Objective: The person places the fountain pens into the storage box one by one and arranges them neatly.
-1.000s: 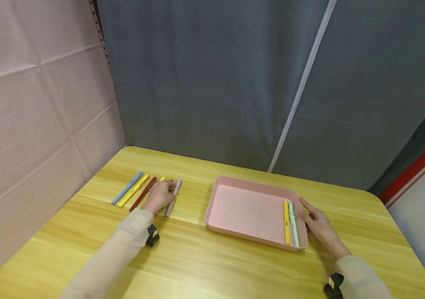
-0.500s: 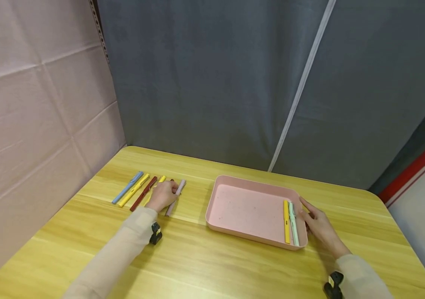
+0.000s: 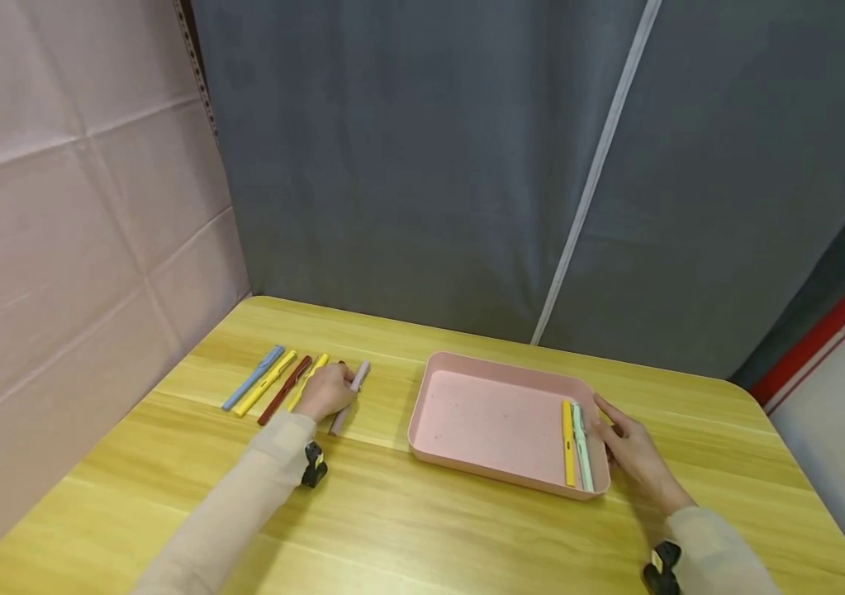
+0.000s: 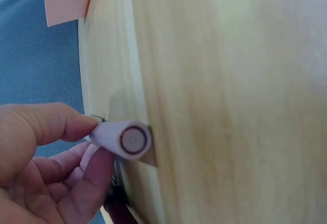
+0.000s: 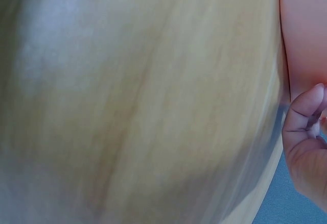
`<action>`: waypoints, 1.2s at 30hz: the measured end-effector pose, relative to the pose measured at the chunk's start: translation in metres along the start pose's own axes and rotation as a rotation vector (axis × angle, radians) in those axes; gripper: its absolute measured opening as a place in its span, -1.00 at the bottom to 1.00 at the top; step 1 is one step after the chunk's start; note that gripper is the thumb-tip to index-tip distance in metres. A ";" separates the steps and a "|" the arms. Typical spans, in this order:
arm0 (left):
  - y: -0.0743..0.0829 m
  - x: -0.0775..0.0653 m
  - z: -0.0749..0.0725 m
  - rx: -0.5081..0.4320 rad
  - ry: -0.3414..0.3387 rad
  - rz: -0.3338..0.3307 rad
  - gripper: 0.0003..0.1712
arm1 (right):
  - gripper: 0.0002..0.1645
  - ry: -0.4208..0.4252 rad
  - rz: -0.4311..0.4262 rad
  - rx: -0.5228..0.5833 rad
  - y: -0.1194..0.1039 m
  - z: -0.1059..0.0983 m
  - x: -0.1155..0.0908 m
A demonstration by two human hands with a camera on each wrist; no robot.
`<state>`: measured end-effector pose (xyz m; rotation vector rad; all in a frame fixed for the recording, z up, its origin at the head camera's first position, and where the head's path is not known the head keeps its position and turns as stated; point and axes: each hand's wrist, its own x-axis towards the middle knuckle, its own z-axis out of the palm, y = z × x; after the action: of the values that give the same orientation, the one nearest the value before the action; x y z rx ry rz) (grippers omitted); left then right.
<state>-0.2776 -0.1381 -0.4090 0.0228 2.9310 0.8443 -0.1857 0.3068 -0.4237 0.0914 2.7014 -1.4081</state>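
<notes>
My left hand (image 3: pixel 328 391) pinches a pale lilac pen (image 3: pixel 340 421) between thumb and fingers, at the right end of a row of pens. The left wrist view shows the pen's round end (image 4: pixel 134 140) facing the camera, close to the wood, with a dark red pen (image 4: pixel 118 211) partly hidden behind the fingers. At the right side of a pink tray (image 3: pixel 496 417), my right hand (image 3: pixel 639 454) holds the wall, its thumb bent against it in the right wrist view. Inside the tray, a yellow pen (image 3: pixel 567 442) and a mint green pen (image 3: pixel 581 446) lie side by side.
Left of my left hand lie a blue pen (image 3: pixel 253 378), a yellow pen (image 3: pixel 266 383), a dark red pen (image 3: pixel 284 391) and another yellow pen (image 3: pixel 309 382). They rest on a wooden table (image 3: pixel 392 529). A grey curtain (image 3: pixel 407 165) hangs behind its far edge.
My left hand has shifted slightly right, and the upper end of the lilac pen has swung right with it. The right hand and the tray have stayed in place.
</notes>
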 end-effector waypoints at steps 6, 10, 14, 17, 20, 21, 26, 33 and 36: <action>0.001 -0.002 -0.001 -0.011 0.049 0.027 -0.69 | -0.28 0.000 -0.007 0.011 0.000 0.001 0.000; 0.005 -0.002 -0.003 -0.089 0.061 0.030 -0.66 | -0.28 -0.006 0.014 0.020 0.000 0.001 0.001; 0.012 -0.003 -0.005 -0.224 0.057 0.021 -0.64 | -0.29 -0.007 0.023 0.013 -0.001 0.001 0.002; 0.021 -0.003 -0.007 -0.329 0.056 0.028 -0.61 | -0.30 -0.010 0.026 0.023 0.000 0.001 0.003; 0.032 -0.003 -0.010 -0.458 0.042 0.036 -0.57 | -0.30 -0.010 0.029 0.032 0.000 0.001 0.003; 0.035 -0.003 -0.011 -0.499 0.034 0.042 -0.57 | -0.30 -0.011 0.030 0.034 0.001 0.001 0.003; 0.051 -0.007 -0.012 -0.624 -0.001 0.043 -0.55 | -0.30 -0.005 0.021 0.046 0.001 0.000 0.002; 0.069 -0.011 -0.011 -0.664 -0.003 0.065 -0.55 | -0.30 -0.005 0.009 0.049 0.001 0.001 0.002; 0.076 -0.013 -0.009 -0.683 -0.008 0.079 -0.55 | -0.29 -0.002 0.002 0.034 0.001 0.001 0.001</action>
<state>-0.2661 -0.0796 -0.3599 0.0916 2.4857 1.7895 -0.1869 0.3067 -0.4257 0.0945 2.6754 -1.4526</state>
